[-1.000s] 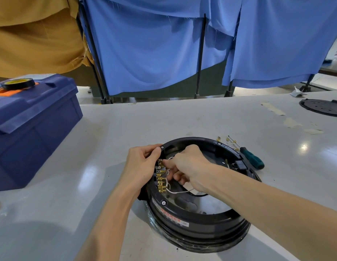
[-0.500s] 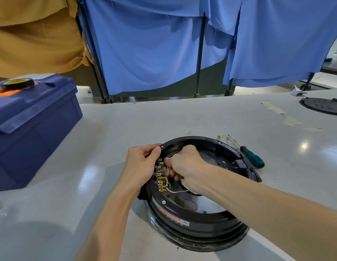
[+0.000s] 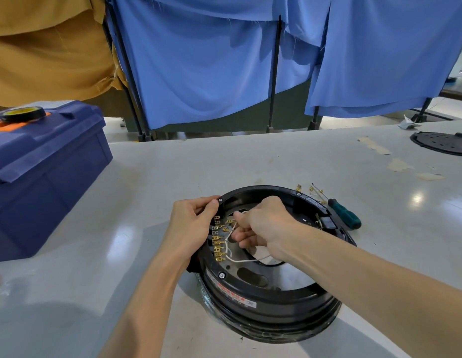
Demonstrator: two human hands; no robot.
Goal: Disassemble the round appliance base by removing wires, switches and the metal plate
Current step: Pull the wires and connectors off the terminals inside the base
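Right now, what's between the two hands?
Head view: a row of brass terminals on the base, with a white wire, between left hand and right hand.

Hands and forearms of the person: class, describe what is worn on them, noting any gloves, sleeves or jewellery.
The left hand and right hand are bare, without gloves. The left forearm and right forearm are uncovered as far as the frame shows; no sleeve, watch, ring or bracelet is visible.

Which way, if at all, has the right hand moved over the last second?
Yes, slightly. The right hand has drawn rightward, away from the brass terminal row on the base rim, pinching the white wire.
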